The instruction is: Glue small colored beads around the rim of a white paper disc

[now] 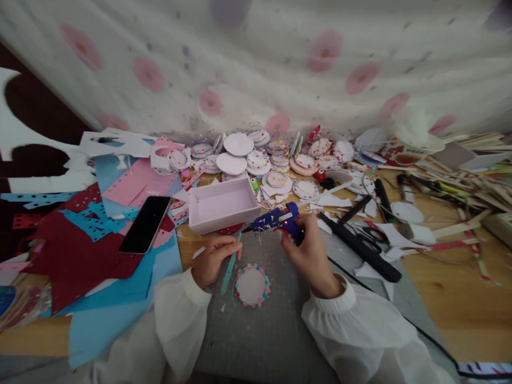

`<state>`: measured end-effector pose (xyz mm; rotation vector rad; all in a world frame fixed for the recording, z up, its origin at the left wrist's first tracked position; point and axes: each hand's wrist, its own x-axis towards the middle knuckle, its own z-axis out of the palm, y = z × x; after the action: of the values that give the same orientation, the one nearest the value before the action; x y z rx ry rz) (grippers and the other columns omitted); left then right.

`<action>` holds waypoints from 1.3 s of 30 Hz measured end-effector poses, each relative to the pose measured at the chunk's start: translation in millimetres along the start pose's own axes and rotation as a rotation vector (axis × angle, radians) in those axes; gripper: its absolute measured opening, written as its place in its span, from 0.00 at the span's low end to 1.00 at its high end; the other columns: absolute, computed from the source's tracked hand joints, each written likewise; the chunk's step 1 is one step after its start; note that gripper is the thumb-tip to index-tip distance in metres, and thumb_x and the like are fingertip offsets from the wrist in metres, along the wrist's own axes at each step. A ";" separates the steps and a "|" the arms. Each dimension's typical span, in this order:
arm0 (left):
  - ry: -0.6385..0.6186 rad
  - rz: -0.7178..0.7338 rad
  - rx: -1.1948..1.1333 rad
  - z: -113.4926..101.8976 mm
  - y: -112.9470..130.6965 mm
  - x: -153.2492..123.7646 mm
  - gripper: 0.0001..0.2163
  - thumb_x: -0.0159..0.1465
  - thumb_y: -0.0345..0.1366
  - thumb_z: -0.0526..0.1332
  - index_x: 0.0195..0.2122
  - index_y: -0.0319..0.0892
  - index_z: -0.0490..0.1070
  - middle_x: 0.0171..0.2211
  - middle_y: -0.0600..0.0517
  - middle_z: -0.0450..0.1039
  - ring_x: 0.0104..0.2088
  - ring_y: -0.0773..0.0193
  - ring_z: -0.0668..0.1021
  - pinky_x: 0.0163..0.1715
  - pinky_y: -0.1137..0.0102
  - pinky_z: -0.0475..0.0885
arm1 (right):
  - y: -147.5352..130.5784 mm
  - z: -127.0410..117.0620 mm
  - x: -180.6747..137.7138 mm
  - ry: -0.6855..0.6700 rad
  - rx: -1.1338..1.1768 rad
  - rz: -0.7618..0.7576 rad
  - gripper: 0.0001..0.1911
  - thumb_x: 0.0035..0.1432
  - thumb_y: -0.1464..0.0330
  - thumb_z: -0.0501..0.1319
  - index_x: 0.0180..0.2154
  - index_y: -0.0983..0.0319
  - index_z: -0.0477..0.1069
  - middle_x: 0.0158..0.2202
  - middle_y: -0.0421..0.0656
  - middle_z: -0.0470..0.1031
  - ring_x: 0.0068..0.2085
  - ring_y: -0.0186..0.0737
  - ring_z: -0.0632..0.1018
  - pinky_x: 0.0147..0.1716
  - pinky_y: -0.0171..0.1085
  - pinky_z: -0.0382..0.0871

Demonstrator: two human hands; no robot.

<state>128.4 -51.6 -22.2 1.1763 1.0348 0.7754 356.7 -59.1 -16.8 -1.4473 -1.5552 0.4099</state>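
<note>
My right hand (pixel 310 253) is wrapped around the grip of a blue hot glue gun (pixel 276 217), its small red light lit and its nozzle pointing left. Between the fingers of my left hand (pixel 216 260) is a narrow teal paper strip (pixel 228 277), slanting down toward me. The nozzle is close to the strip's upper end; whether they touch I cannot tell. Just below, a round white disc (pixel 253 286) lies on the grey cutting mat (pixel 280 336), its rim set with pink, red and blue bits. An open white box (pixel 224 205) stands behind the nozzle.
Decorated white discs (pixel 276 180) are heaped along the back. To the left, a black phone (pixel 146 224) rests on coloured sheets (pixel 92 256). On the right lie a long black tool (pixel 360 248), scissors (pixel 370 237) and wooden sticks (pixel 480 186). The gun's cord (pixel 420 330) trails right.
</note>
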 end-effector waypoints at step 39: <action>0.086 -0.003 -0.002 3.2 7.0 0.7 0.14 0.58 0.41 0.61 0.19 0.39 0.73 0.21 0.52 0.68 0.24 0.66 0.66 0.26 0.71 0.60 | 7.1 -1.2 3.3 -0.008 -0.425 -0.081 0.12 0.54 0.65 0.61 0.40 0.61 0.64 0.37 0.50 0.69 0.40 0.52 0.70 0.39 0.50 0.65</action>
<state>131.9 -50.5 -15.4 1.1475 1.1058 0.8309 362.3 -54.7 -20.3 -1.6922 -1.7731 0.0337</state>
